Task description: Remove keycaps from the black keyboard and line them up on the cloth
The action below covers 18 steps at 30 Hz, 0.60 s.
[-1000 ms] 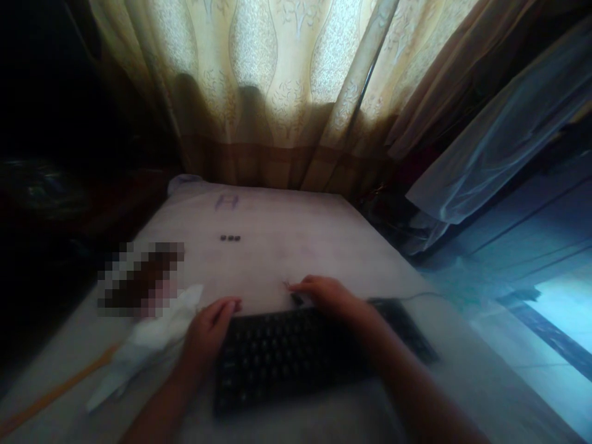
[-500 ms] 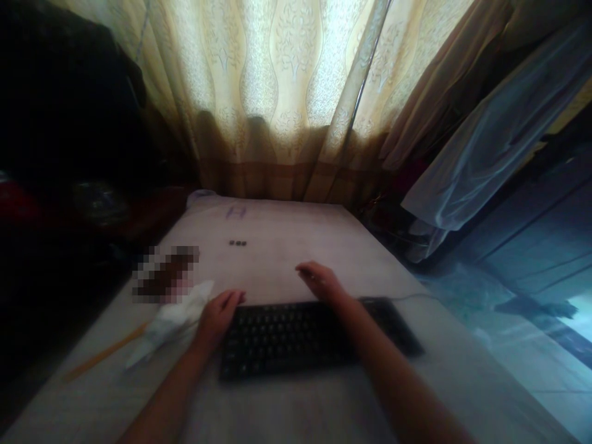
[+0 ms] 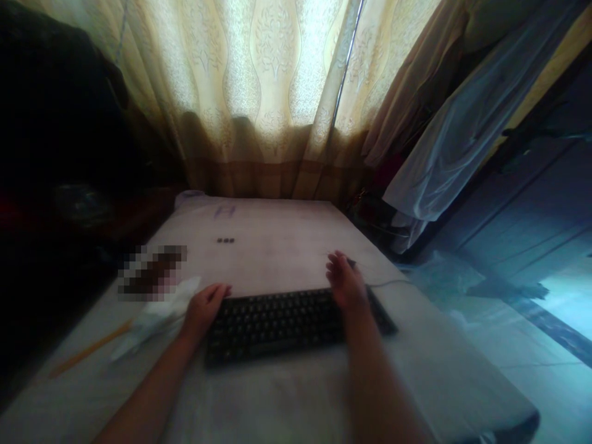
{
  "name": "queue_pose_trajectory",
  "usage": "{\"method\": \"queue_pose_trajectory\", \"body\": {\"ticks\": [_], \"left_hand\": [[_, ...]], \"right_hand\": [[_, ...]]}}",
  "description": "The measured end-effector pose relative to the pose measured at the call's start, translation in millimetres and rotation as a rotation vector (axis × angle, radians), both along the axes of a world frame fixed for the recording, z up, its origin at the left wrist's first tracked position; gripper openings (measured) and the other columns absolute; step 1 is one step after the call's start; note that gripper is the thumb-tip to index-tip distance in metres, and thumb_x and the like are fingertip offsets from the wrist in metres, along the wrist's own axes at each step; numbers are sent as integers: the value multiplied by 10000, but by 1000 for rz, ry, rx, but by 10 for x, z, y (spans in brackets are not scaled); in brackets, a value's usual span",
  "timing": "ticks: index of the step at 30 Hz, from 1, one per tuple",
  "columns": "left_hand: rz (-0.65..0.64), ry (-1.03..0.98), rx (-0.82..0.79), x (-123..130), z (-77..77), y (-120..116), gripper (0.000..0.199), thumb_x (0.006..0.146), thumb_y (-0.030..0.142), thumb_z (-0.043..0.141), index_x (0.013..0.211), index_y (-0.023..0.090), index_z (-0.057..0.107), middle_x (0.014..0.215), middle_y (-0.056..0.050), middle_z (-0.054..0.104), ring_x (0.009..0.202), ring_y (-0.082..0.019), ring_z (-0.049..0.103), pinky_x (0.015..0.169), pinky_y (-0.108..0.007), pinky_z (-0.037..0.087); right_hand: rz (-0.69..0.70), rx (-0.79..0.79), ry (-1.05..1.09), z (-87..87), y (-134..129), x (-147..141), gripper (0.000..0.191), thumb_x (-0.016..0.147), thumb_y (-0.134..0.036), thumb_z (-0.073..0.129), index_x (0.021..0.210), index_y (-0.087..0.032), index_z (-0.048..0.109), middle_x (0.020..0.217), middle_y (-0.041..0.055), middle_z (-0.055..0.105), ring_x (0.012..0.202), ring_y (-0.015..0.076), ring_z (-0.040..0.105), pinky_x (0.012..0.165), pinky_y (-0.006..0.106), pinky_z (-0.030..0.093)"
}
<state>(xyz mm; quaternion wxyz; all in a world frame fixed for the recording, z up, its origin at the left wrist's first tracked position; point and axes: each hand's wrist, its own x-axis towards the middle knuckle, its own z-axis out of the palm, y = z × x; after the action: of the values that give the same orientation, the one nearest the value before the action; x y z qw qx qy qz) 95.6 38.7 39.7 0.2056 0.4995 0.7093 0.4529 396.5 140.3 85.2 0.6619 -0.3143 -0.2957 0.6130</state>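
1. The keyboard (image 3: pixel 277 324) lies on the cloth-covered worktop (image 3: pixel 277 265), its keys facing up; the hands are at its two sides.
2. At its far left corner is the left hand (image 3: pixel 203 308), fingers curled; I cannot tell whether that grip holds anything.
3. Above its right part is the right hand (image 3: pixel 346 283), fingers loosely bent and a little apart. A small dark piece (image 3: pixel 351 263) shows beside them; whether it is held, I cannot tell.
4. In my judgement, the right hand is handling or reaching about that piece; moving there calls for care around the cable (image 3: pixel 393 282) leaving the keyboard's far right.
5. Left of the keyboard, the crumpled white cloth (image 3: pixel 157 311) and orange stick (image 3: pixel 92 350) crowd the left forearm.
6. The broadest gap runs from the keyboard's far edge to three small dark pieces (image 3: pixel 226 240) beyond its left part.
7. The worktop's right edge slants past the cable; its far edge meets the curtain (image 3: pixel 277 92).
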Motion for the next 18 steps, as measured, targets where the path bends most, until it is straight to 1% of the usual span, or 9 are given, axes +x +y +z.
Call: {"method": "queue_pose_trajectory", "body": {"ticks": [4,8,13,18], "left_hand": [[16,33,-9,-1,-5,18,420,742,541,455,800,198,689,787,-24,734,821,-222,662,796,-316,489],[9,53,-12,12,15,4,419,745,543,450,797,200,685,784,-23,734,823,-219,667,784,-306,492],[5,65,-10,19,36,-4,419,747,531,457,828,191,688,794,-35,737,826,-224,668,795,-317,491],[3,69,-13,25,41,-2,404,741,525,469,825,199,693,790,-27,740,821,-222,670,791,-311,496]], "right_hand": [[-34,-50,70,-40,41,107,223,617,-259,773,800,-201,659,699,-39,686,546,67,604,445,136,476],[-37,-62,74,-90,69,94,171,651,-270,752,764,-191,651,642,-48,654,494,58,575,418,136,466],[-45,-51,52,-125,85,60,213,669,-336,746,774,-196,625,626,-63,623,489,49,559,421,137,457],[-41,-42,1,-154,72,35,280,642,-378,753,814,-201,621,644,-67,605,493,48,544,417,142,437]]}}
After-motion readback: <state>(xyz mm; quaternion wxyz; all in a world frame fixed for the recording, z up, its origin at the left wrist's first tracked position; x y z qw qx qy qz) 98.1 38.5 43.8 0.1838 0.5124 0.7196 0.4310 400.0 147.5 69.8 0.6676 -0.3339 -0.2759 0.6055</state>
